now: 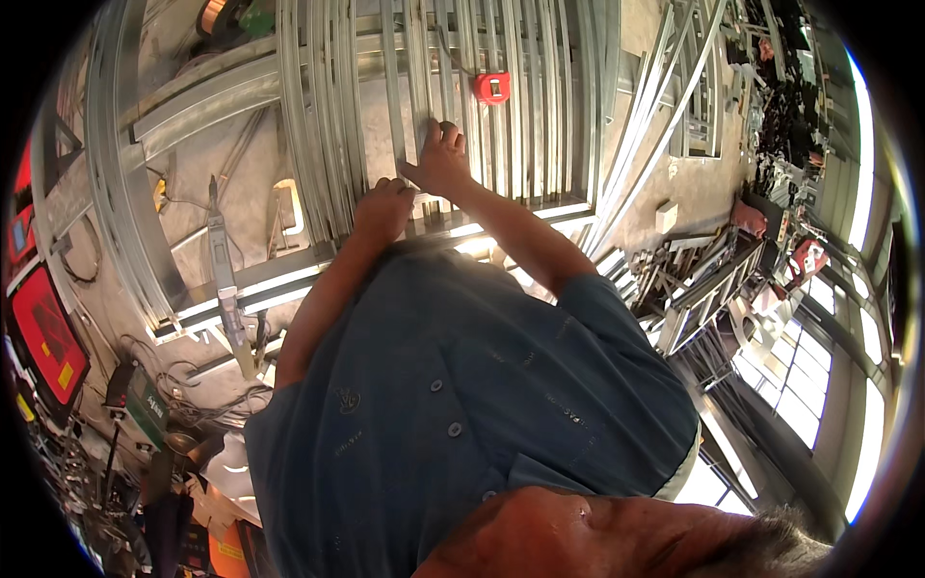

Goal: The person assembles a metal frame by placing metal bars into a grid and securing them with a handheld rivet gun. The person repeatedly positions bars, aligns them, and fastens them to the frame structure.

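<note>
Several long galvanized metal channels [332,106] lie side by side across a metal frame in front of me. My left hand [383,210] is closed at the near end of a narrow metal channel [394,106], its fingertips mostly hidden. Slightly farther off and to the right, my right hand [443,166] curls its fingers over the neighbouring metal channel [420,77], its thumb stretched toward the narrow one. A red tape measure [492,88] rests on the channels beyond my right hand.
At left, a long grey tool [222,260] lies across the frame's near rail [270,282], beside a clamp [286,207]. Cables [207,390] and a red-lidded case [48,332] sit lower left. Loose metal strips [665,125] lean at right, near a rack of metal offcuts [703,279].
</note>
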Available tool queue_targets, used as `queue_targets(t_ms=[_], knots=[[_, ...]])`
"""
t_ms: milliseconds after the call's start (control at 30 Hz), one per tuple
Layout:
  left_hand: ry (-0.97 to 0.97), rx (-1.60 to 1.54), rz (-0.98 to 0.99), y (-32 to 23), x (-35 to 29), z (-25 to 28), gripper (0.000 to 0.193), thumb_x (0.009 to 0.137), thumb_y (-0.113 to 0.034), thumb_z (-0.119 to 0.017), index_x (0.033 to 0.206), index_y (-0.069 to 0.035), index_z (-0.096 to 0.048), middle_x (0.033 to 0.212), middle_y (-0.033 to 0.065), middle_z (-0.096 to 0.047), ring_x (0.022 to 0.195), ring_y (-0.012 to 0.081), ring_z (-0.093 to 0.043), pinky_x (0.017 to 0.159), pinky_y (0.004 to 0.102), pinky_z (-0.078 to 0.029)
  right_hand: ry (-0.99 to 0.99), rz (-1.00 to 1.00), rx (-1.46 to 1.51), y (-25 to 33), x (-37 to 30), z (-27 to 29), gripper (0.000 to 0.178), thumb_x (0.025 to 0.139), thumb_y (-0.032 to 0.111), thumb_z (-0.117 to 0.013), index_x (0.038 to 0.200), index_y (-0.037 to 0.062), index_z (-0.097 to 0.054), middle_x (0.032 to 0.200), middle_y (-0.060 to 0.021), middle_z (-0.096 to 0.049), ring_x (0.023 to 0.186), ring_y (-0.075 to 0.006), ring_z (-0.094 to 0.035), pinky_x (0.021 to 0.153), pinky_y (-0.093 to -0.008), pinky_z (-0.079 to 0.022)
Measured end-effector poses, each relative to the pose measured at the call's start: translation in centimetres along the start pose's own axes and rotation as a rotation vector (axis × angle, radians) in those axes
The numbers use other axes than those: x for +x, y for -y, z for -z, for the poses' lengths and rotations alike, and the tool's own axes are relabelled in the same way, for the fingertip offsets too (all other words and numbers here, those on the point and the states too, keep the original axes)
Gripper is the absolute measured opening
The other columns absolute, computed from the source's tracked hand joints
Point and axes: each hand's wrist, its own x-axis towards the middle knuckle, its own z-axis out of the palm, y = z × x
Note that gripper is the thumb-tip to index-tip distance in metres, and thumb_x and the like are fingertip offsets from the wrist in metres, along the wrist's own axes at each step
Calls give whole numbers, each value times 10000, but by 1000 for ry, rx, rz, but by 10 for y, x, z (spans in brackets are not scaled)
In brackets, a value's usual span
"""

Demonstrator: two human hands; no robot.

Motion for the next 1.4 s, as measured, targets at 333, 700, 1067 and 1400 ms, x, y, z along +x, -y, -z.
queue_targets(t_ms=[333,700,1067,1400], knots=[[37,26,23,0,-5,-4,261,826,-173,-701,1069,-77,-685,1063,84,-674,1033,294,-642,828,432,-568,199,-276,42,30,22,-11,1403,686,448,-888,1569,-27,94,1330,-303,-395,1139,-462,-604,952,-496,-547],[-46,31,10,-7,-3,1,114,821,-128,-641,916,-72,-667,996,71,-637,968,267,-633,744,406,-575,245,-234,7,25,25,-6,1388,700,411,-834,1570,-23,158,1316,-341,-398,1068,-438,-632,911,-462,-555],[35,-373,593,2,-36,-26,321,819,-190,-661,1083,-14,-712,1007,223,-721,918,439,-684,804,521,-555,171,-304,-78,35,28,-33,1305,739,357,-801,1583,-27,116,1291,-359,-358,1050,-469,-575,888,-485,-554],[236,-188,541,0,-25,-41,300,832,-314,-702,838,-15,-735,897,237,-705,859,429,-691,787,528,-543,109,-274,0,30,30,-38,1253,792,343,-760,1588,5,146,1302,-359,-321,1074,-468,-519,903,-501,-521]])
